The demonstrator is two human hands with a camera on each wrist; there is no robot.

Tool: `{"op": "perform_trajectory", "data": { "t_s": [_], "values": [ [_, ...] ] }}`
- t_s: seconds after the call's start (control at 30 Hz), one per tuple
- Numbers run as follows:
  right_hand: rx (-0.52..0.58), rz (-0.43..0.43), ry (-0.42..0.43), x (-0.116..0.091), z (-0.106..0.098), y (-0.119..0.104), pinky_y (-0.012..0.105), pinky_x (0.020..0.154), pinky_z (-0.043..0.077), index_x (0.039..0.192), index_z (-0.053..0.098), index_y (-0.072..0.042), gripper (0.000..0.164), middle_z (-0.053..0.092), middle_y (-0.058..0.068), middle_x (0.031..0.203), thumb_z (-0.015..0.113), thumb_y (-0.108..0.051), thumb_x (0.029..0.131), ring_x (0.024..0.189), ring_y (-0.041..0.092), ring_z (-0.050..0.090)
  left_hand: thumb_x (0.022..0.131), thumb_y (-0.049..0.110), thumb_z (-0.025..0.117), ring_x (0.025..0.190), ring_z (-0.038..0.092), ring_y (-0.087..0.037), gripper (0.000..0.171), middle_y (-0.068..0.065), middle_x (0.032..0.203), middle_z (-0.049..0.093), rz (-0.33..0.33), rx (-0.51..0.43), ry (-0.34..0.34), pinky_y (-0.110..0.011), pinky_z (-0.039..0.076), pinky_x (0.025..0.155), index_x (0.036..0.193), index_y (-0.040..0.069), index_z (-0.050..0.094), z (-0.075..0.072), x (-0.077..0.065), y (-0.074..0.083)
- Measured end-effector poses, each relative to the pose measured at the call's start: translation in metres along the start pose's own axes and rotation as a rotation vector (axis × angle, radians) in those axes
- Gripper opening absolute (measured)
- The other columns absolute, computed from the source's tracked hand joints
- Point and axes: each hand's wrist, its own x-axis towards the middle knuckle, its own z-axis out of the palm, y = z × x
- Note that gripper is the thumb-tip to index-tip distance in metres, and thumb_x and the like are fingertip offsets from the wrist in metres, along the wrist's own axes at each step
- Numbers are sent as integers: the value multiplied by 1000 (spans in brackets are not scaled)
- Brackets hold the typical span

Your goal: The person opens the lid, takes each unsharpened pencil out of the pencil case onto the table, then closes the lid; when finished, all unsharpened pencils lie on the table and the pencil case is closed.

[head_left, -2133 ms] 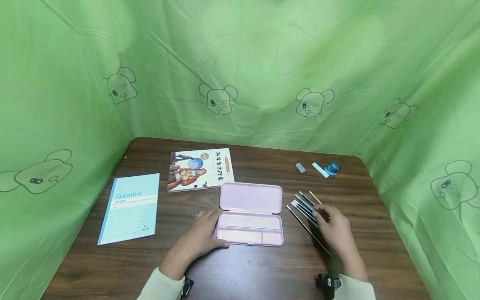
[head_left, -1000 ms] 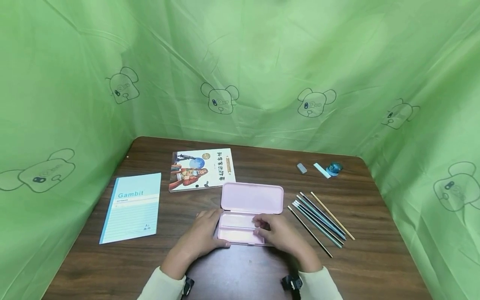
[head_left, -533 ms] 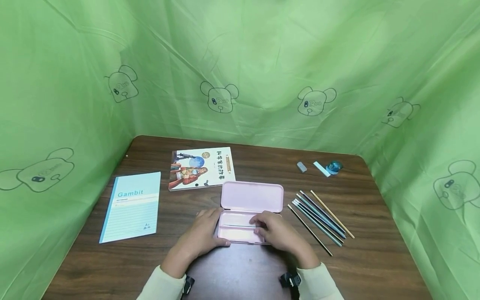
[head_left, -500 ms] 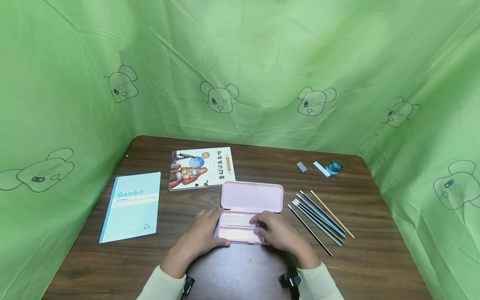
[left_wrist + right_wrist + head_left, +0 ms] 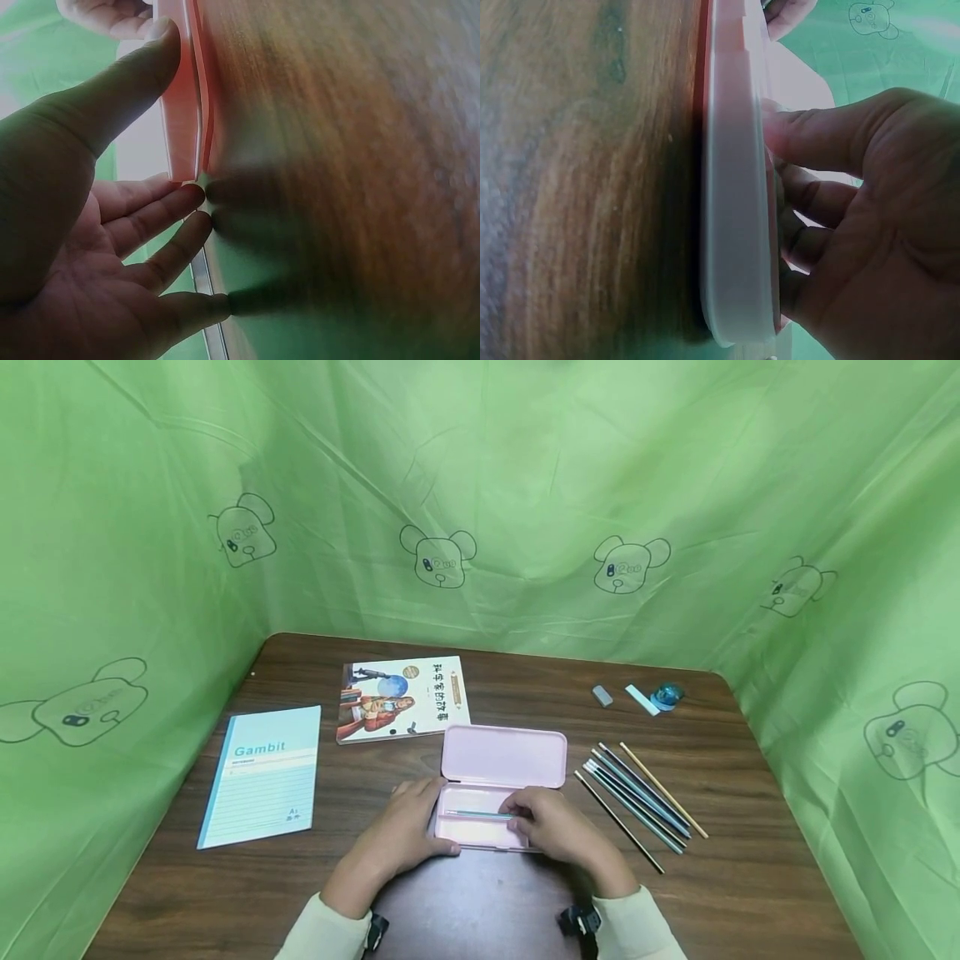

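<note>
A pink pencil case [image 5: 504, 756] lies on the table with its lid raised. My left hand [image 5: 400, 827] holds its left end; in the left wrist view the thumb [image 5: 142, 71] is against the front wall and the other fingertips are around the end, near the tabletop. My right hand [image 5: 558, 831] reaches into the case and pinches the right end of a light-blue pencil [image 5: 476, 814] lying lengthwise along the divider. The right wrist view shows the thumb over the case wall [image 5: 739, 187]; the curled fingertips are partly hidden behind it.
Several pencils [image 5: 637, 797] lie fanned out right of the case. Farther back are a grey eraser [image 5: 602, 696], a light-blue strip [image 5: 642, 700] and a blue, roundish object [image 5: 666, 696]. A picture book [image 5: 401, 700] and a blue notebook [image 5: 262, 777] lie left. Green cloth surrounds the table [image 5: 735, 893].
My right hand has moved left from the loose pencils into the case. A light-blue pencil now shows more clearly along the divider at its fingertips. The left hand has stayed in place.
</note>
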Motion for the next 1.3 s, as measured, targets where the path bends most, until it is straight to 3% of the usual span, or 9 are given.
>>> {"op": "perform_trajectory", "data": {
  "t_s": [0.2,0.5,0.73,1.0,1.13,1.3],
  "values": [
    [38,6,42,-1,2,2,33,84,57,107,82,-17,15,73,-7,99,77,-4,102,91,9,62,72,34,107,146,57,-47,102,-22,156,65,12,-2,7,-64,43,127,156,2,58,2,1,-2],
    [160,-55,213,-9,-15,5,22,71,54,111,79,-13,17,73,1,94,82,-2,98,82,5,60,72,33,107,147,56,-49,102,-24,156,64,14,-7,10,-73,36,129,155,-1,59,1,1,-3],
    [163,46,374,-35,-36,23,23,73,56,115,80,-13,25,74,-3,94,83,3,96,85,7,64,72,33,107,145,57,-48,101,-22,155,65,26,0,14,-67,39,129,155,0,60,3,1,-4],
    [59,148,559,-76,-60,75,19,81,54,120,79,-6,24,77,-1,98,83,0,97,91,1,65,72,32,107,146,56,-48,100,-23,155,65,21,4,12,-67,39,129,154,-1,60,1,1,-3],
    [-8,246,575,-93,-69,96,16,82,50,122,79,-8,22,76,0,99,82,-5,100,92,-1,62,73,32,107,147,55,-49,100,-22,156,65,13,-3,4,-68,37,130,155,-1,59,1,0,-2],
    [-24,296,575,-104,-73,113,16,79,47,122,79,-7,21,76,2,99,80,-4,101,90,-1,60,73,33,107,147,56,-48,99,-21,156,65,15,-7,4,-68,37,130,155,2,60,1,0,-1]
  ]
}}
